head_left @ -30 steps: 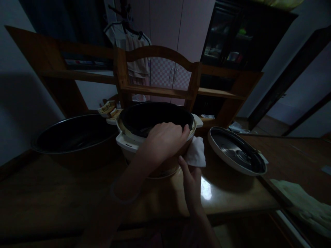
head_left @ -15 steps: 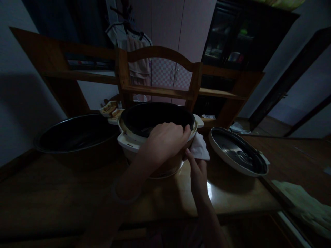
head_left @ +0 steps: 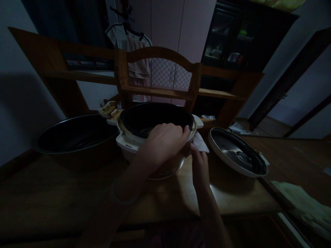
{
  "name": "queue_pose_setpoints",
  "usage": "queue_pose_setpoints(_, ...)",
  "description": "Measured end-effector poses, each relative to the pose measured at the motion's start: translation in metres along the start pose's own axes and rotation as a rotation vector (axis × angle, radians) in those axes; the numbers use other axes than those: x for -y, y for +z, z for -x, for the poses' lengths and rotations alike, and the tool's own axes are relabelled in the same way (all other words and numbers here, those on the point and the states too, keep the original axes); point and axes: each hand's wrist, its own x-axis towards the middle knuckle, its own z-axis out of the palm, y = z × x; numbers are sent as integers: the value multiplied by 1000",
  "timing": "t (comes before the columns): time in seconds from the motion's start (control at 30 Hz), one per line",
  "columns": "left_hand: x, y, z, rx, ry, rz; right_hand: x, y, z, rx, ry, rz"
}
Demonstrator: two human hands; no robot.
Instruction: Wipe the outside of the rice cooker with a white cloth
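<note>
A wide, dark pot [head_left: 74,137] sits at the left of the counter [head_left: 160,203], its mouth facing up. In the middle stands the cooker [head_left: 170,165], open: white rim and handles, dark interior, yellowish stains around the back-left hinge part [head_left: 111,110], and a side wall too dim to judge for cleanness. The left hand [head_left: 167,139] curls over its near rim; its fingertips are hidden, so I cannot tell whether it grips. The right hand [head_left: 201,168] pinches a white cloth [head_left: 199,142] just beside the cooker's right wall, so wiping seems underway; how much is left cannot be told. Farther right, the lid [head_left: 238,151] lies off, underside up.
</note>
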Motion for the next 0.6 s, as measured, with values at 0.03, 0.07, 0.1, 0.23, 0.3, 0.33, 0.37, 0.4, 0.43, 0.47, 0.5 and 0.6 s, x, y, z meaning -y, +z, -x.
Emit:
queue_pose_setpoints(0.03,0,0,0,4,-3,2,1,1,1,5,-14,8)
queue_pose_setpoints(0.07,0,0,0,7,-6,3,1,1,3,10,-26,11)
queue_pose_setpoints(0.1,0,-1,0,9,-7,5,2,2,4,20,-36,6)
queue_pose_setpoints(0.23,-1,-1,0,12,-3,-6,3,6,7,61,-57,-32)
queue_pose_setpoints(0.3,-1,-1,0,11,-1,-18,2,7,9,51,-57,-39)
queue_pose_setpoints(0.33,-1,-1,0,9,1,-20,1,7,10,41,-58,-40)
queue_pose_setpoints(0.37,-1,-1,0,7,2,-20,1,7,11,32,-59,-40)
queue_pose_setpoints(0.4,-1,-1,-1,5,5,-19,0,7,11,24,-59,-38)
queue_pose_setpoints(0.43,0,-1,-1,5,8,-18,-1,7,12,13,-58,-33)
queue_pose_setpoints(0.47,0,-1,-1,6,9,-19,-1,7,12,1,-53,-29)
queue_pose_setpoints(0.5,0,-1,-1,6,11,-20,-2,7,12,-9,-44,-27)
queue_pose_setpoints(0.6,0,-1,-1,10,6,-29,-6,6,13,-19,-18,-40)
